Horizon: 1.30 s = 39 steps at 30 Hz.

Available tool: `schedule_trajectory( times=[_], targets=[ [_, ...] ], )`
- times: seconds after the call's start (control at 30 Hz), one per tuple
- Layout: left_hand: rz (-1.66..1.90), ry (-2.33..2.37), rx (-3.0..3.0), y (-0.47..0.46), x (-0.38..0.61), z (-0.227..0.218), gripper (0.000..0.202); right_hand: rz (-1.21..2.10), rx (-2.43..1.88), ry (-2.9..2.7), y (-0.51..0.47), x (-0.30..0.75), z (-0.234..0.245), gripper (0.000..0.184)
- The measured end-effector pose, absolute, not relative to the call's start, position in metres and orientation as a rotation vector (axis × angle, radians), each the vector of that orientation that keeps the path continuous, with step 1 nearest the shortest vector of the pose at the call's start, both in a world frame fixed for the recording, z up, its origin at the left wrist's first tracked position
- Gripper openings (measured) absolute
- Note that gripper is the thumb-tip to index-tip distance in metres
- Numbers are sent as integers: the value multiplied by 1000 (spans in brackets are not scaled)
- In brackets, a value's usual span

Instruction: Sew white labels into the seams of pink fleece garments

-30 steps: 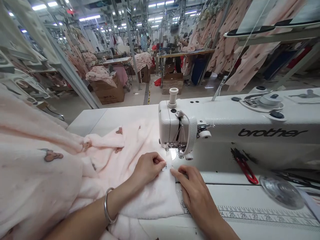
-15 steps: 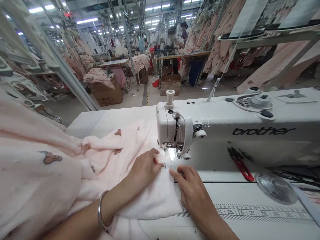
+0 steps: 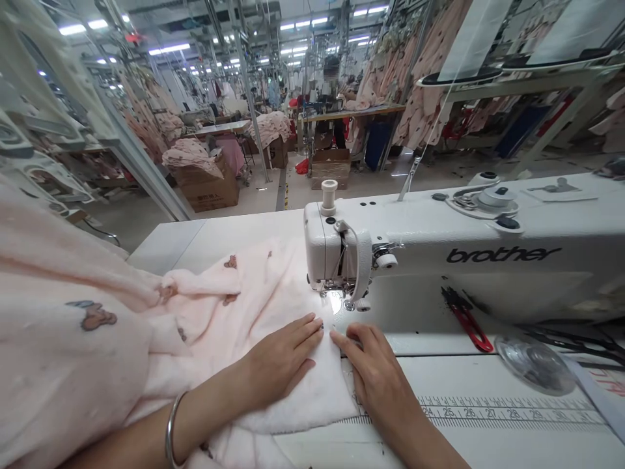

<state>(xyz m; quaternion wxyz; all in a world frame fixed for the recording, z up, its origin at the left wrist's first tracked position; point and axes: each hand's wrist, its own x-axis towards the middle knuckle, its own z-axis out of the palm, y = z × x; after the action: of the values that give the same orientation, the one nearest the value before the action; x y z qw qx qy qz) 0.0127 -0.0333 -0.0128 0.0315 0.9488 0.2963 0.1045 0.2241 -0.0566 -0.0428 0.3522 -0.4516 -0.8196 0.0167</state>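
Note:
Pale pink plush fabric (image 3: 317, 384) with brown bear prints lies across the sewing table, its edge beneath the needle area of a white sewing machine (image 3: 328, 251). Flat on this fabric rests my left hand (image 3: 278, 361), fingers stretched toward the presser foot, a bangle on the wrist. The fingertips partly cover a small dark-printed label (image 3: 322, 326). At the fabric's right edge, my right hand (image 3: 378, 371) has curled fingers, with thumb and index closed on the edge just below the needle area. The thumb is mostly hidden.
Right of the machine bed lie red-handled snips (image 3: 469, 322), a clear plastic disc (image 3: 534, 365) and black scissors (image 3: 576, 342). A printed ruler (image 3: 508, 413) runs along the table front. Thread cones (image 3: 476, 42) stand upper right. Boxes (image 3: 208, 182) of fabric sit beyond the table.
My left hand has flattened from a bent-finger pose beside the label, its fingertips now over part of it, and its wrist has shifted left. My right hand stays put.

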Motion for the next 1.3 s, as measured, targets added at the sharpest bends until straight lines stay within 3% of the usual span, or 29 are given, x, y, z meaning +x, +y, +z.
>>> schedule_trajectory(
  times=[1.3],
  targets=[
    [372,873,2933,-32,11,-22,43,126,-1271,-2211,-33,241,-42,47]
  ],
)
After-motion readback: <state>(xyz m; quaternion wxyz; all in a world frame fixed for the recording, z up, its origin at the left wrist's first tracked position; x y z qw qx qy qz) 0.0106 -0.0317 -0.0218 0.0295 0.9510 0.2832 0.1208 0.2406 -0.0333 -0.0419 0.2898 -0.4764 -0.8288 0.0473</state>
